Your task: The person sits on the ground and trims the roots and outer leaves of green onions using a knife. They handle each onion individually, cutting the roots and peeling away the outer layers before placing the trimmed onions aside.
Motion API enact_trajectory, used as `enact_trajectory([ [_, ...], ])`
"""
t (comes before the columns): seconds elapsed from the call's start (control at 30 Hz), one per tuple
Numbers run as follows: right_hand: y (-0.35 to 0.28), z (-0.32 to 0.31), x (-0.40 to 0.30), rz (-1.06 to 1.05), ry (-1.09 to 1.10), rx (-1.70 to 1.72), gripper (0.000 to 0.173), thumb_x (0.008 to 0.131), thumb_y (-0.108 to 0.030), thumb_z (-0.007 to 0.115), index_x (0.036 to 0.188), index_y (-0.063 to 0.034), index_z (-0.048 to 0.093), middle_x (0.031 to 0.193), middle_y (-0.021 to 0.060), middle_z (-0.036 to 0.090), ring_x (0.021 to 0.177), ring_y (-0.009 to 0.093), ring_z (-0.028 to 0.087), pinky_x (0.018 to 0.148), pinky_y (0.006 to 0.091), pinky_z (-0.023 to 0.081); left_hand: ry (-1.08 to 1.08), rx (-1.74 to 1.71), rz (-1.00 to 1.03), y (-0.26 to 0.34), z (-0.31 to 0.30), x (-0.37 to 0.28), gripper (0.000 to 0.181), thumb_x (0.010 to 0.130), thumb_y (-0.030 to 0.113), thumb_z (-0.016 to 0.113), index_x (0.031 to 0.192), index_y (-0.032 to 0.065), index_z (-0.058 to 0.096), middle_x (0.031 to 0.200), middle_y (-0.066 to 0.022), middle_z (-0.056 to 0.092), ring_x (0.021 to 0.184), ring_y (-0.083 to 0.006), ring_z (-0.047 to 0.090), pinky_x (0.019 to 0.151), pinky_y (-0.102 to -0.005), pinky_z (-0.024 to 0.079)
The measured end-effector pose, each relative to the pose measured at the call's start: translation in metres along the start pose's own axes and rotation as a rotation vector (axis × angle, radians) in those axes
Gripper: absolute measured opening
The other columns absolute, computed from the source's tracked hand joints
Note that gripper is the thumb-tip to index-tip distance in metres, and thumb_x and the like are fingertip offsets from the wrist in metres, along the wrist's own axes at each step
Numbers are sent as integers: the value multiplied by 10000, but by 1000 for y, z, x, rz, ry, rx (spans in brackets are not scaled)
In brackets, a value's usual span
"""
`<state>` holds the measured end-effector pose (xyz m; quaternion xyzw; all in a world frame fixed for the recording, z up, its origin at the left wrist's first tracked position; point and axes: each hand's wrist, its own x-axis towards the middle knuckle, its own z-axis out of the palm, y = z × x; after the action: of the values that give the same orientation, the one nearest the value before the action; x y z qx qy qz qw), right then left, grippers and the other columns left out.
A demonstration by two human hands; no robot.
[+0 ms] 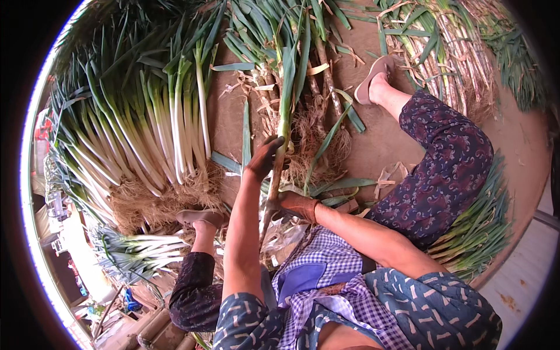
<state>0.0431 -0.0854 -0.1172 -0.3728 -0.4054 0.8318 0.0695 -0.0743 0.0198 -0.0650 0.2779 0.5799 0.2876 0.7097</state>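
Note:
A long leek (pixel 285 103) stands tilted before me, its leaves pointing away and its brownish lower stem towards my lap. My left hand (pixel 265 158), in a dark-palmed work glove, grips the stem about midway. Lower down, my right hand (pixel 298 205), in a matching brown glove, is closed around the same stem. The root end is partly hidden by my hands and left forearm. Just beyond lies a loose pile of uncleaned leeks (pixel 317 83) with dry outer skins and tangled roots.
Clean white-stemmed leeks (pixel 153 127) are heaped at the left, roots towards me. More leeks (pixel 455 57) lie at the far right, and green tops (pixel 477 232) beside my right leg. Leaf scraps (pixel 387 179) litter the brown floor (pixel 372 135). My shod feet (pixel 375 78) flank the pile.

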Motion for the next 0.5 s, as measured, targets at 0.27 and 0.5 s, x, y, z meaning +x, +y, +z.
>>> enact_trajectory([
  [0.27, -96, -127, -25, -265, 516, 453, 635, 738, -492, 729, 1168, -67, 533, 1000, 17, 574, 819, 169, 562, 694, 326, 490, 617, 906, 439, -77, 19, -25, 289, 811, 295, 659, 880, 70, 490, 744, -188, 587, 673, -414, 581, 567, -495, 440],
  [0.5, -82, -135, 14, -499, 584, 726, 372, 736, -303, 766, 1008, -85, 635, 917, 23, 622, 851, 184, 583, 725, 331, 489, 425, 576, 456, -102, 41, -66, 456, 832, 254, 651, 1197, 58, 460, 894, -125, 613, 807, -237, 610, 699, -357, 479],
])
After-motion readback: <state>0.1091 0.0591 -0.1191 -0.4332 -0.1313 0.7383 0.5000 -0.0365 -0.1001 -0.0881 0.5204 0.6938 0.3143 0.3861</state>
